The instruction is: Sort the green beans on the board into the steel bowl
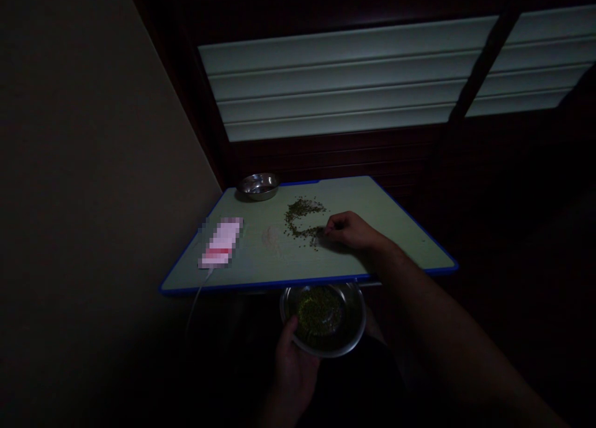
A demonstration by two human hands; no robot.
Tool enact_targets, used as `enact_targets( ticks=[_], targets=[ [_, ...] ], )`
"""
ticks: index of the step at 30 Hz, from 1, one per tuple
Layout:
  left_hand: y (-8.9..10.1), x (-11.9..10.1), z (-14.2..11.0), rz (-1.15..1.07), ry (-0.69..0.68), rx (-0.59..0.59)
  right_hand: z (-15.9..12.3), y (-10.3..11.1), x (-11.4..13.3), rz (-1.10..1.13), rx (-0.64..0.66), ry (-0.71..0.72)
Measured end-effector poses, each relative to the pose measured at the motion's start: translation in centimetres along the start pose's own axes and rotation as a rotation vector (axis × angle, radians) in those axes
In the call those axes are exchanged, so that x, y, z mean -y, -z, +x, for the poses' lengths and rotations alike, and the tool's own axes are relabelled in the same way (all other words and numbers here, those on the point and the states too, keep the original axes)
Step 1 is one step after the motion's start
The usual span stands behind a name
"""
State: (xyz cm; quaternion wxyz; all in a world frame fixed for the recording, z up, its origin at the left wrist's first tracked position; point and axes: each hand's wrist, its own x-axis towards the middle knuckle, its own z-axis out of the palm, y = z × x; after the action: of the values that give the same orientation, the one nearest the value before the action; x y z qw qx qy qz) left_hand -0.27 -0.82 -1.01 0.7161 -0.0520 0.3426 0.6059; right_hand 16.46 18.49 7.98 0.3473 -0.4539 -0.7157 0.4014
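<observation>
My left hand (293,366) grips a steel bowl (354,319) by its near-left rim, thumb on the edge, just below the front edge of the table. Small green beans (319,310), which look like mung beans, lie in the bottom of this bowl. On the tabletop my right hand (350,230) rests at the right side of a loose pile of the same beans (298,217). Its fingers are curled together, their tips by the beans; whatever they may hold is hidden. The scattered pile curves around a bare patch.
The pale table (395,254) has a blue rim. A second steel bowl (259,187) stands at its back left. A lit phone (222,243) with a white cable (198,297) lies on the left. Pale grains (271,238) are spread left of the beans. Dark louvred doors (349,80) stand behind.
</observation>
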Motion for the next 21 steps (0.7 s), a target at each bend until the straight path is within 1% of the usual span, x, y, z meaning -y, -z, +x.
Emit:
enact_targets(
  ticks=[4,8,15,21],
  targets=[
    [-0.27,-0.06,-0.20,0.003,-0.019,-0.029,-0.10,-0.06,0.03,0.017,0.047,-0.027],
    [-0.32,-0.06,-0.29,-0.005,-0.003,-0.013,-0.29,-0.12,0.20,0.040,0.091,-0.039],
    [-0.11,-0.04,-0.18,-0.003,-0.005,-0.014,-0.47,-0.23,0.52,0.062,0.129,-0.041],
    [0.10,0.05,-0.08,-0.022,-0.001,0.016,-0.79,-0.48,0.92,0.133,0.209,-0.033]
  ],
)
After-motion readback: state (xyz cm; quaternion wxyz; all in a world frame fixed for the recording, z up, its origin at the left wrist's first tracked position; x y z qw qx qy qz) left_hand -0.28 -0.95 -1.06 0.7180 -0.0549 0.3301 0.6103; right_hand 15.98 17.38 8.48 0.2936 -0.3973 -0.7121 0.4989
